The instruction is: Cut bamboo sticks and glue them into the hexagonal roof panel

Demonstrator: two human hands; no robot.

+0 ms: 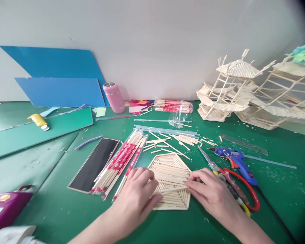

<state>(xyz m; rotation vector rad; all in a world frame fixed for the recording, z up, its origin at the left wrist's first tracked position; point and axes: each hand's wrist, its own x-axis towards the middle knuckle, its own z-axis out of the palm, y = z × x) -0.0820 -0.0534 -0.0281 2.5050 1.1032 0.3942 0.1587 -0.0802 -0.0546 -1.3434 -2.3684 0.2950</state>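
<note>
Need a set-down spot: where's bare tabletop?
Left: between the purple object and phone. Right: between the black cable and long translucent stick, flecked. Crowded: around the stick panel, hemmed by stick packs, offcuts, scissors.

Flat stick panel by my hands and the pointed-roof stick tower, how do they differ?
The panel lies flat; the tower stands upright with open sides. The panel is by the left hand and right hand; the tower, near the wall. Both are made of pale sticks.
</note>
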